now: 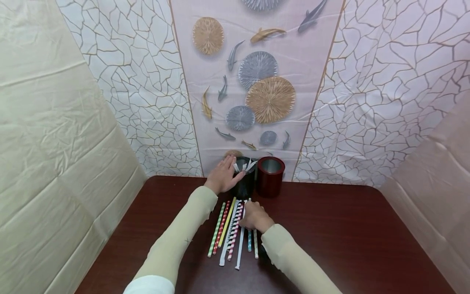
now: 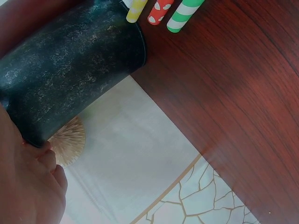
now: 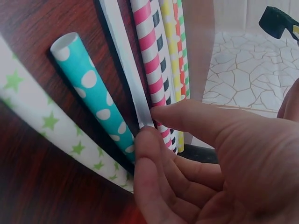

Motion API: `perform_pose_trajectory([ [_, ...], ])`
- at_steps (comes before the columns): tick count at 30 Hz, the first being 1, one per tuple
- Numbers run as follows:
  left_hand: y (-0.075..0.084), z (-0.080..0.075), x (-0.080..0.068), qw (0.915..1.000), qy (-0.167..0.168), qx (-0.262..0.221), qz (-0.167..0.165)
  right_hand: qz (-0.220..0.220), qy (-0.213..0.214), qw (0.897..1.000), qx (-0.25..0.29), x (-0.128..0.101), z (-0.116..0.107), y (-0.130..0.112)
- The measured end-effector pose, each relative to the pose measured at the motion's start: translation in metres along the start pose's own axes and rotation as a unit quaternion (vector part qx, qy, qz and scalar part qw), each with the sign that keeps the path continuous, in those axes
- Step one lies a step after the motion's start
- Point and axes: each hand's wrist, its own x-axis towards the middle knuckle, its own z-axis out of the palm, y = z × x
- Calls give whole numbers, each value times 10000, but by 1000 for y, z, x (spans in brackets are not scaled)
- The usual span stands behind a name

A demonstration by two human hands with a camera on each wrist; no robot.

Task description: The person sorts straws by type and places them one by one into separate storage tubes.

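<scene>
My left hand (image 1: 222, 175) holds the left side of a black canister (image 1: 245, 190), its thumb across the near rim and its fingers round the far side. White paper-wrapped straws (image 1: 251, 164) stick up out of this canister. With thumb and forefinger my right hand (image 3: 196, 168) pinches the far end of a white wrapped straw (image 3: 124, 51) above the table. Left of that hand lie a pink-striped straw (image 1: 231, 249) and a black-striped one, partly hidden; to its right, a teal dotted straw (image 3: 88, 79) and a white straw with green stars (image 3: 49, 121).
A dark red canister (image 1: 269, 183) stands right beside the black one, before the patterned wall cloth (image 1: 238, 118). Farther left in the row are green-striped (image 1: 216, 230), red dotted (image 1: 221, 228) and yellow (image 1: 227, 222) straws, plus another wrapped straw (image 1: 225, 245). They lie on the brown table (image 1: 330, 237).
</scene>
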Motion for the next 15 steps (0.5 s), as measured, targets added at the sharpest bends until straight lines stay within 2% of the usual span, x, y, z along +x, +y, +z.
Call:
perform_pose_trajectory([
  [9, 0, 1, 0, 10000, -11, -4, 27, 214, 33, 9996, 172, 3, 0, -2],
  [15, 0, -1, -2, 9999, 127, -15, 53, 560, -2, 9969, 547, 9, 3, -1],
])
